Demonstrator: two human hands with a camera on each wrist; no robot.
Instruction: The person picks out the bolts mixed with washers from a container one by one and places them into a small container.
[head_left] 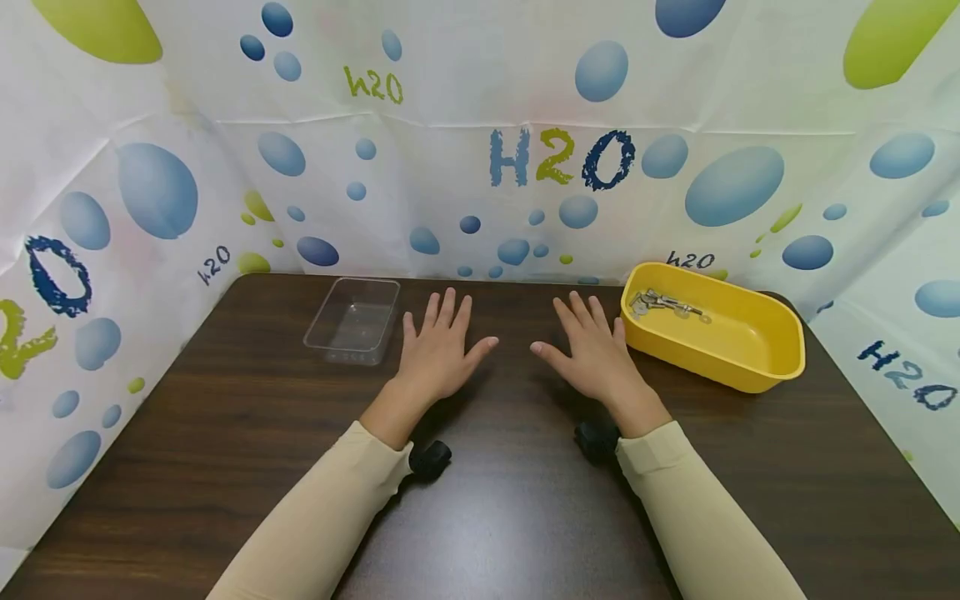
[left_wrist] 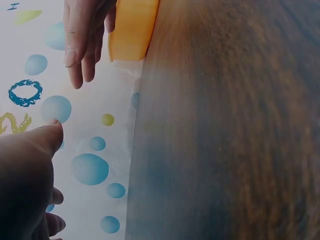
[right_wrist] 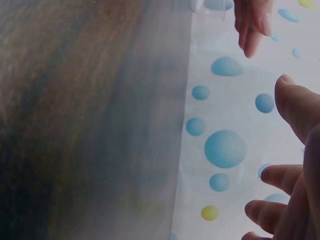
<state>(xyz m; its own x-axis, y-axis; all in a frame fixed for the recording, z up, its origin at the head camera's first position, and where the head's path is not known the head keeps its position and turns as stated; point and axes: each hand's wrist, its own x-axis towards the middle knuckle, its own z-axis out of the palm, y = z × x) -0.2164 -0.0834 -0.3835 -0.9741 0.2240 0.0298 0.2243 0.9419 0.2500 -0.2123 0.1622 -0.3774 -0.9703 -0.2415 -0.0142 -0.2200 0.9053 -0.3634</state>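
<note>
Both the left hand [head_left: 437, 354] and the right hand [head_left: 596, 358] were empty, fingers straight and spread, over the dark table [head_left: 480, 533]. Just beyond the left fingers stood the clear container [head_left: 356, 325]; it looked light, thin-walled and likely to flex or slide, so opposite sides of its rim seemed the best hold. Beside the right hand stood the yellow tray [head_left: 705, 364], seemingly stiff plastic, best lifted by both ends. The metal pieces [head_left: 660, 302] at its left end, perhaps bolts and washers though too small to be sure, looked hard, smooth and suited to a fingertip pinch.
</note>
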